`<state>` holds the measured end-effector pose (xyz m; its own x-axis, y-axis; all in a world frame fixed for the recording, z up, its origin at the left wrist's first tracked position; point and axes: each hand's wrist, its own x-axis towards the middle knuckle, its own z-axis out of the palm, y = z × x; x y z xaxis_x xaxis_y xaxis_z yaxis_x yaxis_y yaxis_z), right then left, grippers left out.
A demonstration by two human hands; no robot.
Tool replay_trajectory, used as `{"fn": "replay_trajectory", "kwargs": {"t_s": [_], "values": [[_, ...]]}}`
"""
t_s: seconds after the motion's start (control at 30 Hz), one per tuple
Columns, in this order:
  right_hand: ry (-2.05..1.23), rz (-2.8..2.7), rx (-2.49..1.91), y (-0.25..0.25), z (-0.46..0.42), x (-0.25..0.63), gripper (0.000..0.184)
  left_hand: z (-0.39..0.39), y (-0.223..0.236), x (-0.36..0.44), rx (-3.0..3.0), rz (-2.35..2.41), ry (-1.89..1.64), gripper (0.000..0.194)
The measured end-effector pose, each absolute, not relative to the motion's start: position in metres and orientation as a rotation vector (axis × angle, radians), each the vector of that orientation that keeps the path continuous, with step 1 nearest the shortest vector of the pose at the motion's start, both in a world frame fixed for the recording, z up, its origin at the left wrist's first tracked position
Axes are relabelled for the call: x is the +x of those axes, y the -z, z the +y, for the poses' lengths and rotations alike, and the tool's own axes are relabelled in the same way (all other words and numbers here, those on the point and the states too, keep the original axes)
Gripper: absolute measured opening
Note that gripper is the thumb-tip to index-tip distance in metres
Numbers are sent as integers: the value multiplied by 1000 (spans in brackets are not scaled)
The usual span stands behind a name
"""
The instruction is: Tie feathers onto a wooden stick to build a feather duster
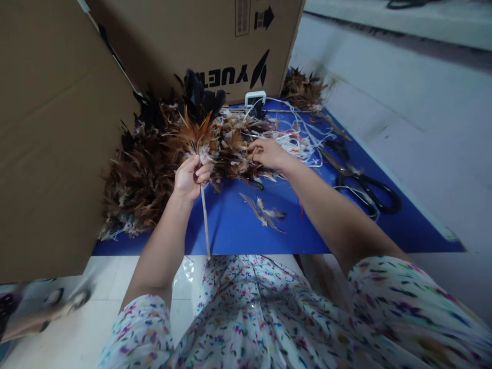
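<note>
My left hand (191, 177) is closed around a thin stick (205, 220) whose top carries a bunch of brown and black feathers (198, 115), so it looks like a feather duster. The stick's lower end reaches the table's front edge. To the right, my right hand (266, 152) is at a heap of loose brown feathers (232, 148), its fingers bent among them. Whether a feather is pinched there I cannot make out. A larger pile of brown feathers (142, 169) lies left of my left hand.
Large cardboard boxes (46, 128) stand at the left and back of the blue table (226, 225). Black-handled scissors (365, 184), white plastic strings (303, 138) and a small white-framed object (255, 97) lie right. Another feather bunch (305, 89) is behind. A person's foot (73, 302) shows lower left.
</note>
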<state>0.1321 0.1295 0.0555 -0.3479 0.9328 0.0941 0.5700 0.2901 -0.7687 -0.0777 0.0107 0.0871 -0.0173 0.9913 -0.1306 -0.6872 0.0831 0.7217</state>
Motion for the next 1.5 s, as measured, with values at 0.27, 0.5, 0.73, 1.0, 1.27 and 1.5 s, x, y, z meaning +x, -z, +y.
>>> {"fn": "replay_trajectory", "kwargs": {"t_s": [0.27,0.5,0.73,1.0,1.27,1.5], "values": [[-285,-2110,-1228,-73,116,141,25,9,-84,-74,580,719,-1404,18],[-350,-2426,-1333,-61,110,125,13,10,-84,-72,568,736,-1399,16],[-574,-2194,-1319,-58,117,130,13,11,-81,-71,571,734,-1390,18],[-532,-2375,-1287,-46,117,122,11,10,-82,-71,558,734,-1386,14],[-990,-1844,-1122,-57,118,128,6,10,-81,-71,552,693,-1389,18],[-1398,-1484,-908,-68,111,129,30,11,-81,-71,551,691,-1396,23]]}}
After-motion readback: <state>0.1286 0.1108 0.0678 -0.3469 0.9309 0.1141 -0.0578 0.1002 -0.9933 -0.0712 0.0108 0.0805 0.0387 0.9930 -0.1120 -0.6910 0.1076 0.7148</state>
